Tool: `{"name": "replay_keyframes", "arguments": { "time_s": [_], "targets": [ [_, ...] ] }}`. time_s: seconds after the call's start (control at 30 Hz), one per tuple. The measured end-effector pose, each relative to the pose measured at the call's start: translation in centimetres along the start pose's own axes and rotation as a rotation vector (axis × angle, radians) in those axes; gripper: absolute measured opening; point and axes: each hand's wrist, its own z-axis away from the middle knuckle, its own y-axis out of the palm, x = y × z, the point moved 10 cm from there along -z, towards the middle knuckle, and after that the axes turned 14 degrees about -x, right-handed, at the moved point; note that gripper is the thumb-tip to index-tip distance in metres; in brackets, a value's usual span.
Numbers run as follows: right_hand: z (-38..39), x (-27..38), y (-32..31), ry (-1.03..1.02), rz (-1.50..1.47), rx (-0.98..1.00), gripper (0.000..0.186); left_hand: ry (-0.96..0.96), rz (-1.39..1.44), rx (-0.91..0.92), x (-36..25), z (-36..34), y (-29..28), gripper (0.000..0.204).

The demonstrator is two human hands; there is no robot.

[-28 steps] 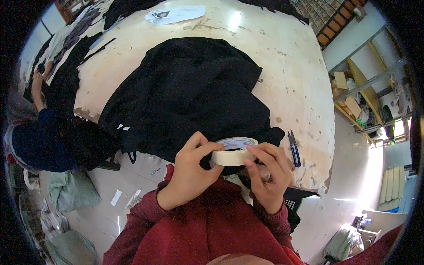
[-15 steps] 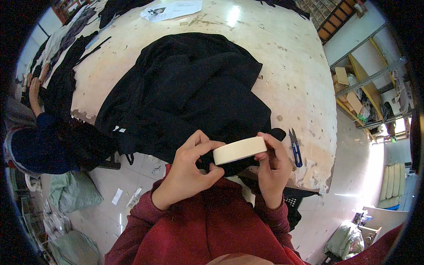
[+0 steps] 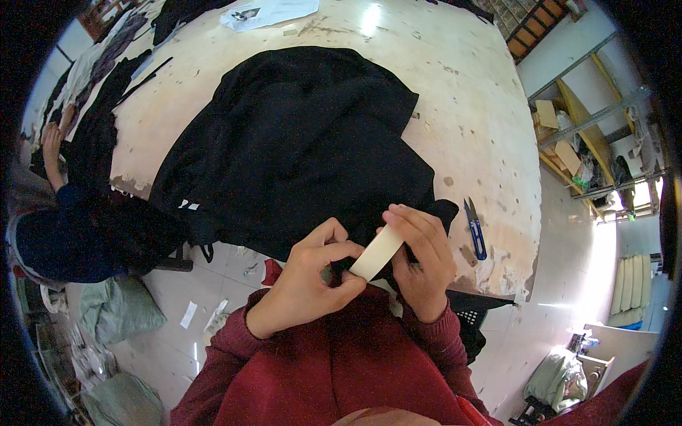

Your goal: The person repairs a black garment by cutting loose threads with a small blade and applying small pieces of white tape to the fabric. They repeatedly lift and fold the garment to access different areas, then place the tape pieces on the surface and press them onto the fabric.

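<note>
Between my two hands is a roll of cream-coloured tape (image 3: 379, 254), tilted with its right end up, just off the near edge of the table. My left hand (image 3: 310, 273) pinches the lower left end between thumb and fingers. The fingers of my right hand (image 3: 424, 259) close on its upper right end; part of that grip is hidden behind the roll. Beyond my hands a large black garment (image 3: 298, 128) lies spread in folds, with small white tags (image 3: 189, 205) at its left side. A pair of blue-handled thread snips (image 3: 474, 228) lies to the right of my right hand.
The pale, worn table (image 3: 469, 92) carries a printed sheet (image 3: 270, 13) at its far side and more dark cloth (image 3: 96, 121) at the left. A co-worker in dark clothing (image 3: 67, 231) bends over that cloth. Green sacks (image 3: 121, 309) stand on the floor; shelves (image 3: 586, 135) line the right.
The tape roll has turned from nearly level to steeply tilted, its right end raised. My right hand has moved left, closer to my left hand.
</note>
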Motion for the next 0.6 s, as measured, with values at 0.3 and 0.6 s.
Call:
{"name": "replay_keyframes", "arguments": {
  "time_s": [0.3,0.6],
  "targets": [
    [-0.5,-1.9,1.1,0.238,-0.085,0.026,0.049,-0.052,0.061,-0.019,0.2,0.1,-0.2,0.028],
    [-0.6,-1.3,0.9,0.192,-0.051,-0.042,0.041,-0.087,0.336,0.001,0.6,-0.1,0.5,0.026]
  ]
}}
